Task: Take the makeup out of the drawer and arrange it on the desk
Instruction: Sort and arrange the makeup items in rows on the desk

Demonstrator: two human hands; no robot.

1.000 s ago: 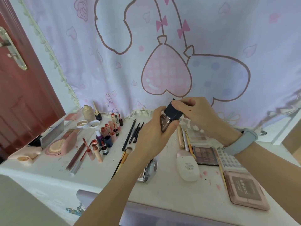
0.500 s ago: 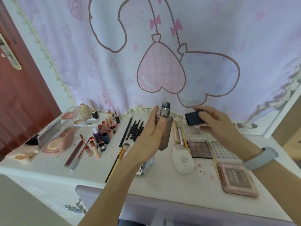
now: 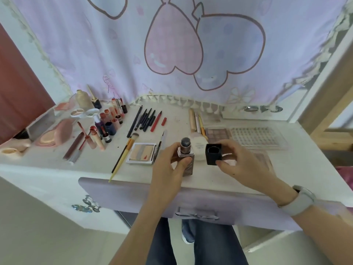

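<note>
Behind, heart-print curtain (image 3: pixel 172 44), cluttered white desk (image 3: pixel 47 169)

arms: bare, sleeveless | right wrist: grey band (image 3: pixel 298 202) | legs: blue jeans (image 3: pixel 214 243)

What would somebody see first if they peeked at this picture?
Right in the middle, two hands over the white desk: the left hand grips a brown bottle with its top off, and the right hand holds the black cap just beside it. Behind hangs a purple curtain with big hearts, and lots of makeup lies in rows along the desk.
</note>
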